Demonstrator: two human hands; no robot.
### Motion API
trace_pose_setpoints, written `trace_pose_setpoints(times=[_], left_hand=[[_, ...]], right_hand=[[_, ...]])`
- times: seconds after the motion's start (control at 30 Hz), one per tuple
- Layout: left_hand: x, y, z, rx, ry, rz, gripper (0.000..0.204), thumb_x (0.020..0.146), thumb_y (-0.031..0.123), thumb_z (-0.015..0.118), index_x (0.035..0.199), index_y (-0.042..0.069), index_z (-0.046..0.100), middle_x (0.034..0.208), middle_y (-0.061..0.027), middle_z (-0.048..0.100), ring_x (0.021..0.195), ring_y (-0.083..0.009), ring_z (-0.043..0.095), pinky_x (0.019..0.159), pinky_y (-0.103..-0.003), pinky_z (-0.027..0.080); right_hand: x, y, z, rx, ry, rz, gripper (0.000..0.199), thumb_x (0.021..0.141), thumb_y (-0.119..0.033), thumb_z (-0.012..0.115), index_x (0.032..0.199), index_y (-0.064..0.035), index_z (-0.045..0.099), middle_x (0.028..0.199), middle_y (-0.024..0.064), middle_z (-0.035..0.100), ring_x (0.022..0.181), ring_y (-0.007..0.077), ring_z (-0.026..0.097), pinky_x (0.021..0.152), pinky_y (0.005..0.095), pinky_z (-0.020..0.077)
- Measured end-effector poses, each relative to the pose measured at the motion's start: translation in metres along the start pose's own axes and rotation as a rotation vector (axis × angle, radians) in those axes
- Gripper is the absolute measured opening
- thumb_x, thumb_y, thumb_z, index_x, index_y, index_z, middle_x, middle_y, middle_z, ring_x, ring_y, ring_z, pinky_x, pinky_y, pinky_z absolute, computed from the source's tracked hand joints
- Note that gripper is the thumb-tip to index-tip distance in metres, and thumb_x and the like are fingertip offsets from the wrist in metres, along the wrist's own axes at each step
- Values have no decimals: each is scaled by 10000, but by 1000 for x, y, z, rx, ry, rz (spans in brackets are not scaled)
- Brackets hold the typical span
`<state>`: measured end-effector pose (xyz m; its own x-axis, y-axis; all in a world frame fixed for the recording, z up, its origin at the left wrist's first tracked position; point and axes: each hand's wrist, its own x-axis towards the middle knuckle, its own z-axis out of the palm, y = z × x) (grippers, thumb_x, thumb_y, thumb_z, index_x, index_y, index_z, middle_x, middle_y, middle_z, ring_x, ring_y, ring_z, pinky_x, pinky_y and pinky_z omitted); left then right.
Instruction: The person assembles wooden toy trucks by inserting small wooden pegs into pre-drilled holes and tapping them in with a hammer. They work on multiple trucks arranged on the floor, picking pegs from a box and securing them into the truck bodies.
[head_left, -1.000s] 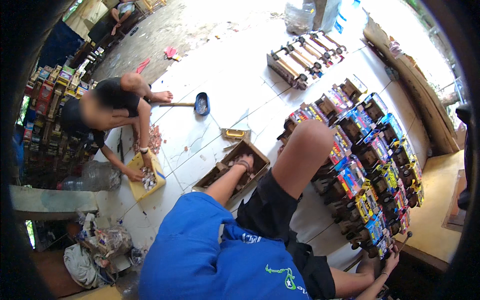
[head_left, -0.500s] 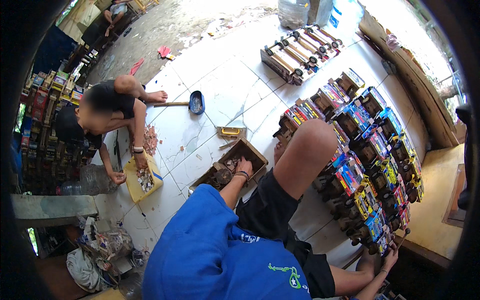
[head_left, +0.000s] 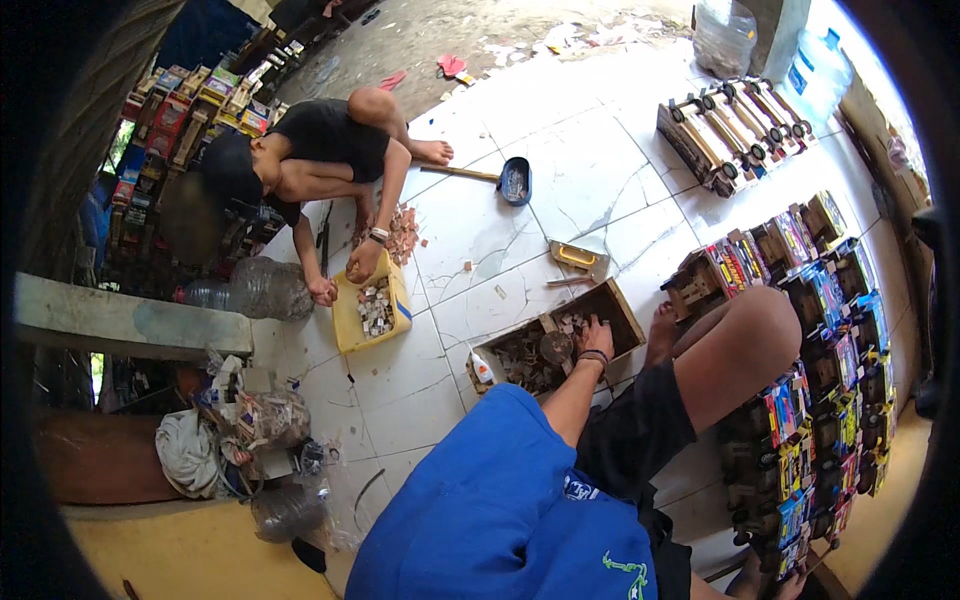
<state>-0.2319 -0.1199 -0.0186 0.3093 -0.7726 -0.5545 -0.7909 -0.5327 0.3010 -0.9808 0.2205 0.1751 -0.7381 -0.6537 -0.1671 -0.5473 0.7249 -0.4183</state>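
My left hand [head_left: 594, 338], with a dark band at the wrist, reaches into a long wooden box [head_left: 628, 312]. Its fingers are parted over small wooden pieces [head_left: 522, 362], beside a round brown block [head_left: 556, 347]. A white glue bottle [head_left: 482, 367] leans in the box's left end. At the lower right edge, my right hand [head_left: 792, 586] is closed around a thin brown stick [head_left: 822, 556], close to the nearest of several rows of colourful toy trucks [head_left: 797, 452]. Part of that hand is cut off by the picture's edge.
A person [head_left: 330, 150] sits across at the left, both hands by a yellow container [head_left: 402, 312] of small pieces. A hand saw [head_left: 580, 258] lies beyond my box, a blue tray [head_left: 515, 182] farther off. Wheeled wooden frames [head_left: 735, 130] stand at the back right.
The view has swung left, so everything sits farther right in it, and the glue bottle now shows. My left hand stays in the box. The other person's hands have come closer together.
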Motion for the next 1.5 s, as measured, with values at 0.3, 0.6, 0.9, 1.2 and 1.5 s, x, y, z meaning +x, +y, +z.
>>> trace_pose_setpoints(times=[0.3, 0.6, 0.9, 1.2, 1.5], left_hand=[[13, 5, -11, -132, 159, 97, 343, 988, 269, 415, 1201, 40, 556, 1123, -300, 632, 1025, -464, 634, 871, -524, 530], [-6, 14, -107, -1132, -533, 29, 288, 940, 42, 605, 1194, -44, 500, 1059, -159, 670, 772, -142, 652, 661, -270, 564], [-118, 116, -255, -1574, -943, 410, 333, 990, 123, 519, 1299, 8, 469, 1021, -49, 567, 921, -150, 583, 751, -237, 521], [-232, 279, -230, -1437, -1603, 551, 344, 1059, 223, 428, 1327, 17, 494, 1121, -71, 595, 1075, -206, 596, 880, -297, 536], [-254, 306, -183, -1355, -1610, 218, 314, 1051, 184, 454, 1305, 18, 532, 1211, -109, 625, 1138, -205, 612, 934, -284, 551]], right_hand=[[-9, 2, -15, 35, -33, -27, 395, 898, -62, 454, 1256, 7, 608, 1125, 112, 675, 962, 203, 638, 862, 326, 492], [-25, 7, -13, 139, 128, -52, 316, 974, -51, 452, 1234, -19, 628, 973, 66, 676, 849, 176, 616, 814, 327, 487], [-60, -191, -4, 871, 193, -180, 317, 1011, -113, 476, 1306, -61, 581, 1026, 8, 651, 773, 65, 564, 546, 184, 359], [-183, -452, 20, 1145, -450, -336, 449, 1028, -225, 534, 1444, -80, 450, 994, -7, 627, 599, 0, 486, 472, 155, 388], [-171, -460, 30, 1280, -331, -303, 261, 990, -182, 605, 1228, -86, 558, 919, 14, 668, 500, -11, 453, 411, 167, 328]])
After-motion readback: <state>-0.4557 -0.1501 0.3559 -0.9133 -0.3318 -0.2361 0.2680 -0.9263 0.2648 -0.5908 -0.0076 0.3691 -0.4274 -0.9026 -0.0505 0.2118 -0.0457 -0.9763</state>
